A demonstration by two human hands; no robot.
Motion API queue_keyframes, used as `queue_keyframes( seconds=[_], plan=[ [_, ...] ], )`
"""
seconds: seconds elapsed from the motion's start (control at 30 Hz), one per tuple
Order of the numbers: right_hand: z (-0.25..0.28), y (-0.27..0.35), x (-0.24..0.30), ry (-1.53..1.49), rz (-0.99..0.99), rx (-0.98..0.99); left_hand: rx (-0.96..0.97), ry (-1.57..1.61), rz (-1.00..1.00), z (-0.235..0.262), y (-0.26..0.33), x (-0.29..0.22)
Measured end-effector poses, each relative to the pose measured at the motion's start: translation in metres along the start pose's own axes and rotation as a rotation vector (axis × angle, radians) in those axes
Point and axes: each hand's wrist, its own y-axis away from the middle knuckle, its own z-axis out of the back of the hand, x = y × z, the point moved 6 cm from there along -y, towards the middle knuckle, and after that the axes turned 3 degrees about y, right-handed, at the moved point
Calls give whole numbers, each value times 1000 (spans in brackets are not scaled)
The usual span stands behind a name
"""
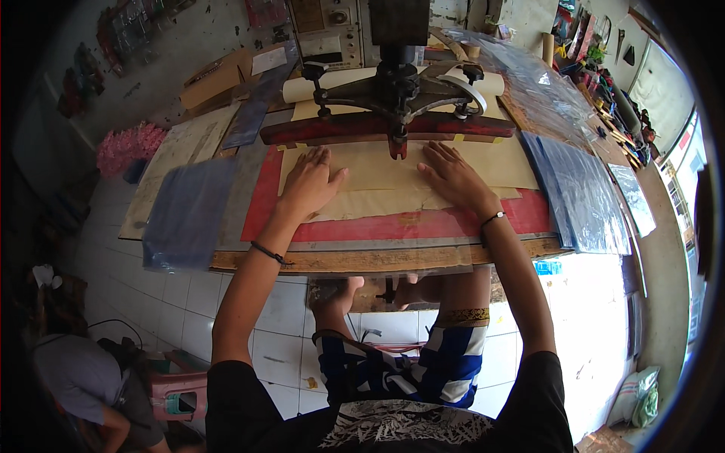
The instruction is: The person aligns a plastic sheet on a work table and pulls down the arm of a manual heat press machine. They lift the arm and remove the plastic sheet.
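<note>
My left hand (308, 183) lies flat on a tan sheet (370, 170), fingers stretched toward the far side and thumb out to the right. Mirroring it, my right hand (458, 179) rests on the same sheet with its fingers extended. Neither hand holds anything. Beneath the tan sheet is a red sheet (362, 229), its near and side margins showing. Just beyond my fingertips, a long dark-red bar (332, 130) hangs from a black metal press head (404, 89). Part of the tan sheet runs on behind the bar.
Bluish clear plastic sheets lie left (189, 208) and right (581, 196) of the work, by the table's wooden front edge (355, 262). Behind the press are a pale roll (298, 89) and a control panel (329, 34). A bent-over person (79, 377) is beside a pink stool (180, 389).
</note>
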Motion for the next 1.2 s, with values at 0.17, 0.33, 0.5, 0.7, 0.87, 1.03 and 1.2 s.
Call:
queue_keyframes(
  seconds=[0.17,0.33,0.5,0.7,0.87,1.03,1.2],
  plan=[
    [4,4,-3,-29,-2,-11,-12,26,4,0,0,-2],
    [7,12,-11,-15,-52,30,-19,-2,16,1,3,2],
    [11,18,-13,34,-54,-3,-14,55,30,0,0,2],
    [30,26,-5,-71,-48,-51,-42,-4,28,12,13,5],
    [30,32,-12,-141,-20,-75,79,188,125,19,23,17],
    [27,33,-11,-70,30,-74,93,236,110,31,33,29],
    [18,30,-18,-25,17,-55,178,305,55,32,35,44]
  ],
)
